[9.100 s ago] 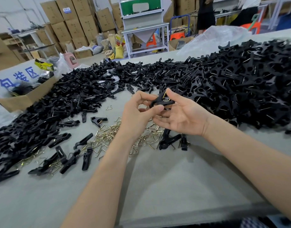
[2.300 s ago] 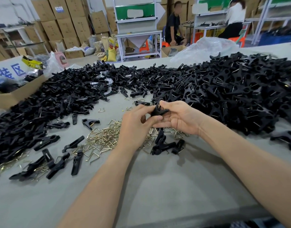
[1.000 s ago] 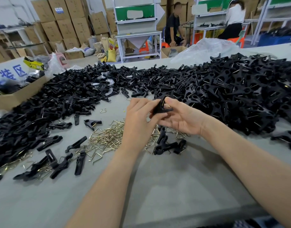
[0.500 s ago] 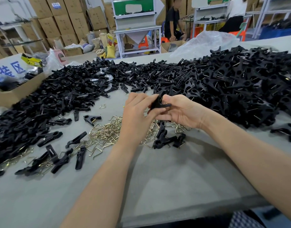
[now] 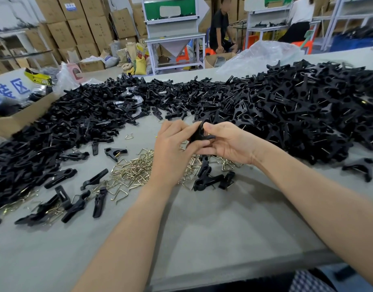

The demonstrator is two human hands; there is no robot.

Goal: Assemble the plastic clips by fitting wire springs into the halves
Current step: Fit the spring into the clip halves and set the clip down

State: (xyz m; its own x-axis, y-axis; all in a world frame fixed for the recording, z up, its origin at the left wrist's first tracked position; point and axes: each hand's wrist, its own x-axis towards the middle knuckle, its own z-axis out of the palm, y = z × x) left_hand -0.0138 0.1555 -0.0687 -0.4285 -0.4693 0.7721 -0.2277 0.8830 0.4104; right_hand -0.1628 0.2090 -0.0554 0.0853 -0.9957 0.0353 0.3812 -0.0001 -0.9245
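Observation:
A black plastic clip [image 5: 199,132] is held between both hands above the grey table [image 5: 213,224]. My left hand [image 5: 171,152] pinches it from the left with thumb and fingers. My right hand [image 5: 227,144] grips it from the right, fingers curled round it. Under the hands lies a scatter of brass wire springs [image 5: 133,173]. A few black clips [image 5: 211,179] lie just in front of my right hand. Whether a spring sits in the held clip is hidden.
A large heap of assembled clips [image 5: 297,106] fills the right. Loose clip halves [image 5: 61,131] pile up on the left and back. A cardboard box [image 5: 17,119] stands at the far left. Two people sit at benches behind the table.
Both hands stay on the same clip and have turned it slightly. The view has dropped a little; the hands sit a touch higher in frame.

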